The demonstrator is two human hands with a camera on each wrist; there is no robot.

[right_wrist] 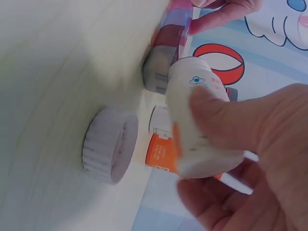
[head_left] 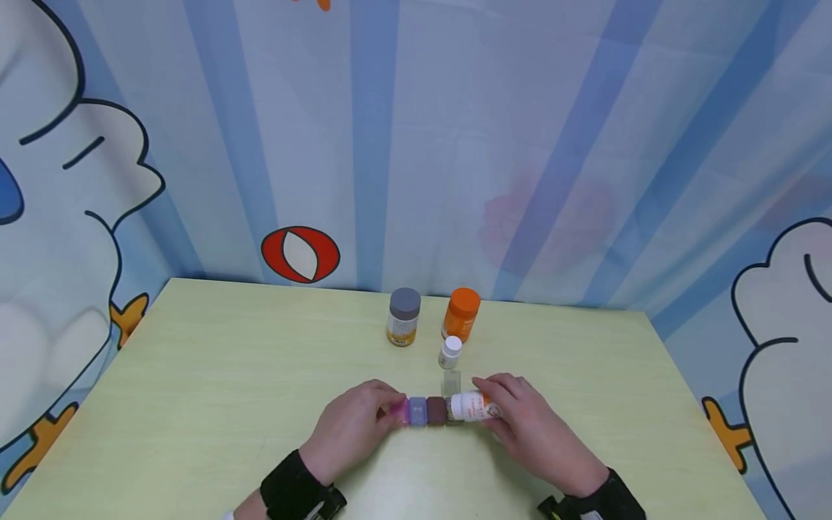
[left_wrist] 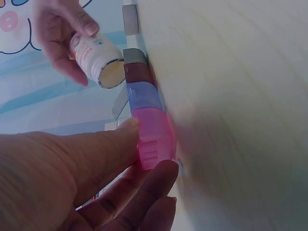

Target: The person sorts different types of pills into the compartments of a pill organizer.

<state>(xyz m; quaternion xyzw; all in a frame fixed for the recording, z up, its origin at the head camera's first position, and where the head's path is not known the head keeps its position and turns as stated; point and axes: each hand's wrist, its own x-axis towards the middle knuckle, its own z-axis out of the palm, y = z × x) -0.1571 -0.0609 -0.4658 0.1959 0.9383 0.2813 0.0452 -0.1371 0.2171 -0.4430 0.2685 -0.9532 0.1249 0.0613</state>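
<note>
My left hand (head_left: pixel 356 422) pinches the pink end compartment (left_wrist: pixel 155 132) of a small pill organizer (head_left: pixel 437 411) between thumb and fingers. Blue, brown and grey compartments follow in a row, and a clear flap (head_left: pixel 451 383) stands up behind the grey end. With my right hand (head_left: pixel 529 433) I grip a white pill bottle (head_left: pixel 473 406), tipped nearly sideways. Its uncapped mouth, facing left, is right at the grey compartment (right_wrist: pixel 160 67). A ribbed white cap (right_wrist: pixel 110 144) lies on the table near the right hand in the right wrist view.
Behind the organizer stand a small white-capped bottle (head_left: pixel 450 352), an orange bottle (head_left: pixel 461 315) and a grey-capped bottle (head_left: pixel 404 316). The pale wooden table (head_left: pixel 260 361) ends at a patterned blue curtain (head_left: pixel 429 144).
</note>
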